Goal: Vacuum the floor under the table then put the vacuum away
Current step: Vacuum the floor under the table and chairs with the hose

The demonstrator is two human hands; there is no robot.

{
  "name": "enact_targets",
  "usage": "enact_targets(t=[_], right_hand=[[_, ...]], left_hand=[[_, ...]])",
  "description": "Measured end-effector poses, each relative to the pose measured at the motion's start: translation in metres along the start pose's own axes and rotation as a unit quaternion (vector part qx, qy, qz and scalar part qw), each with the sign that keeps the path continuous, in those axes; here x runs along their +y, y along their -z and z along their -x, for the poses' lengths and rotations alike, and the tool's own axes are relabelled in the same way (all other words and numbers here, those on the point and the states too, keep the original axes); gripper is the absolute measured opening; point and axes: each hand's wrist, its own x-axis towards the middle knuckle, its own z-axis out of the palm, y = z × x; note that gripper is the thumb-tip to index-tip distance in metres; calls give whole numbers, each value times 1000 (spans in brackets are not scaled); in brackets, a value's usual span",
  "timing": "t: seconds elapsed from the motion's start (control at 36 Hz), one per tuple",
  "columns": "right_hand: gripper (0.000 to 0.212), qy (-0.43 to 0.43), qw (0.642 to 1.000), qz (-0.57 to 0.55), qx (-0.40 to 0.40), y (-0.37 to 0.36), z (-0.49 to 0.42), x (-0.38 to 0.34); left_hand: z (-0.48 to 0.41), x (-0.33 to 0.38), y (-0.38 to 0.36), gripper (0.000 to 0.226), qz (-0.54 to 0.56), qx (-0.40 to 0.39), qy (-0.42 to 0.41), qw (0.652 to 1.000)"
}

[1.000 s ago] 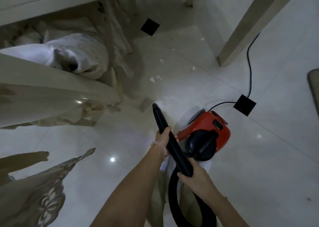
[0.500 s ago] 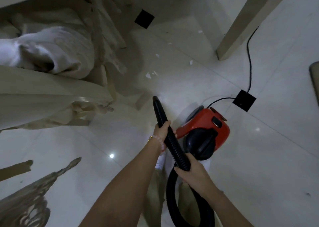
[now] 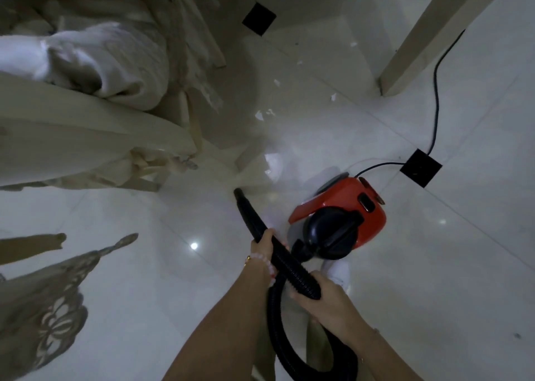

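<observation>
Glossy floor tiles (image 3: 434,264), ribbed plastic hose (image 3: 292,267)

Both forearms bare, no sleeves. Left wrist, just behind the fingers (image 3: 267,233): pale pink bead bracelet (image 3: 262,260) beside a thin gold bangle (image 3: 247,258). Khaki trousers (image 3: 314,334), white shoe (image 3: 337,273) below.

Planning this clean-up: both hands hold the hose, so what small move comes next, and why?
Probably push the nozzle forward to the nearest scraps. Left hand and right hand grip the hose, but its tip sits short of the litter under the table.
</observation>
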Motion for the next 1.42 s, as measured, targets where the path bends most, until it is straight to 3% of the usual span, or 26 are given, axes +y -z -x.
enact_targets(t=[0.25, 0.39, 0.47, 0.58, 0.75, 0.94, 1.08, 1.42], right_hand=[[21, 3, 1000, -28, -8, -1, 15, 14], [19, -6, 998, -60, 26, 2, 12, 13], [18, 1, 996, -80, 48, 6, 6, 7], [12, 14, 989, -133, 64, 14, -3, -7], [14, 12, 980, -178, 84, 26, -22, -19], [26, 18, 985, -139, 98, 31, -45, -31], [19, 25, 986, -134, 96, 34, -61, -43], [31, 13, 987, -118, 106, 32, -86, -63]], left_hand=[[8, -17, -2, 30, 13, -20, -26, 999], [13, -2, -25, 16, -19, -39, -64, 997], [11, 9, -39, 25, -58, -57, -89, 993], [9, 26, -59, 19, -101, -61, -113, 987], [6, 49, -81, 25, -108, -59, -128, 984], [-1, 76, -90, 25, -109, -69, -130, 983], [-8, 95, -94, 18, -100, -87, -128, 983], [-21, 122, -95, 10, -114, -89, -126, 981]])
